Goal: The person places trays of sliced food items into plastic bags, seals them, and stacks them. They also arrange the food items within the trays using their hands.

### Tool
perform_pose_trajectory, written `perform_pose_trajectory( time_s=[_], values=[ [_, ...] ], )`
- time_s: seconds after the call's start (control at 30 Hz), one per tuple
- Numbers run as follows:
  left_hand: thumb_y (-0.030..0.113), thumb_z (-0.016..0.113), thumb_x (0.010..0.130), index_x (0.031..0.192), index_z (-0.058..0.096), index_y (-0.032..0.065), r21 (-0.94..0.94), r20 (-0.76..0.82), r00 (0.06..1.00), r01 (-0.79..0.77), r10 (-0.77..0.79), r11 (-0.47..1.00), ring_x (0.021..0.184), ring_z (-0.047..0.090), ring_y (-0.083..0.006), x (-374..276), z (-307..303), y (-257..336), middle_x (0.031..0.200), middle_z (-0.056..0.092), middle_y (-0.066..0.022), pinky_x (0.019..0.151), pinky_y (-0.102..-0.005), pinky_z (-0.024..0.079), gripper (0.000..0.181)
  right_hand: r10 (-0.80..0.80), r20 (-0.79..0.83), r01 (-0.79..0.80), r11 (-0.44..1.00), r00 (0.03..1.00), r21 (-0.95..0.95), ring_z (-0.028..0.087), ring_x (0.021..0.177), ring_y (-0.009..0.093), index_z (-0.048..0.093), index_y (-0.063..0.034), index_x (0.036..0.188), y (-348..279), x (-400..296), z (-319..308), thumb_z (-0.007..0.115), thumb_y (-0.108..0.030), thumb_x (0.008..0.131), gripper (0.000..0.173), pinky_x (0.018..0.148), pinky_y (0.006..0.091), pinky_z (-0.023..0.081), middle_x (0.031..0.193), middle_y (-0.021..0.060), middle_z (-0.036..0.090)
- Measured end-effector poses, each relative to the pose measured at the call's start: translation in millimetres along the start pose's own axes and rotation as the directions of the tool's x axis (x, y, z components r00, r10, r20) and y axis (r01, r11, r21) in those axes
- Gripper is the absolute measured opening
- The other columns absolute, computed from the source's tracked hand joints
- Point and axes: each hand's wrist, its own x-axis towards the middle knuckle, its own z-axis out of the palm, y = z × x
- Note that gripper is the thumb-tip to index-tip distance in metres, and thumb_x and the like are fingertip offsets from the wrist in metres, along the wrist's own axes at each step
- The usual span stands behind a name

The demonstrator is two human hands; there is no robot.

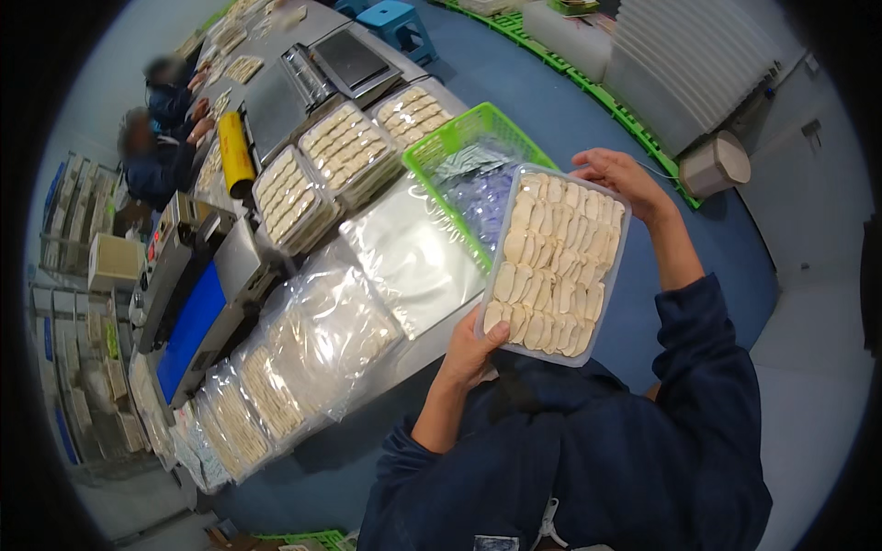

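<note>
A clear plastic tray of sliced pale food in overlapping rows (pixel 555 265) is tilted in front of my body. My left hand (pixel 475 344) grips its lower left corner, the thumb over the rim. At its upper right corner is my right hand (pixel 617 180), fingers spread; whether they touch the rim I cannot tell. Behind the tray stands a green plastic basket (pixel 441 200) with purple and silvery packets. Flat clear plastic bags (pixel 413 255) lie beside it on the table. Bagged trays (pixel 324 337) line the table's near edge.
Stacked filled trays (pixel 344 148) stand near a scale (pixel 351 58) and a yellow roll (pixel 236 155). A machine with a blue belt (pixel 193 330) is at the left. Two people sit across the table. Blue stools (pixel 396 24) and a bin (pixel 714 165) stand on the floor.
</note>
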Motion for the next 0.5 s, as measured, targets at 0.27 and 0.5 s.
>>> perform_pose_trajectory(
  time_s=[0.27,0.5],
  values=[
    [0.018,0.065,0.08,0.126,0.039,-0.0024,-0.01,-0.021,0.999,-0.036,0.036,0.999,0.109,0.05,-0.0196,134,105,-58,0.12,0.05,-0.0109,0.093,-0.0315,0.039,0.057,-0.014,-0.117,0.029,0.991,0.993,0.128,0.057,0.08,0.013,0.049,0.0008,0.117,72,-99,-150,0.053,-0.029,0.089,0.041,0.076,0.029,0.048,0.09,0.0063,0.061],
    [0.014,0.061,0.083,0.128,0.037,0.004,-0.111,0.077,0.99,0.123,-0.115,0.986,0.108,0.051,-0.0212,253,232,-112,0.12,0.05,-0.01,0.089,-0.0355,0.043,0.052,-0.136,-0.264,0.22,0.922,0.955,0.318,0.055,0.096,0.013,0.042,0.006,0.124,71,-130,-253,0.055,-0.014,0.087,0.044,0.085,0.025,0.043,0.106,0.0101,0.059]
  ],
)
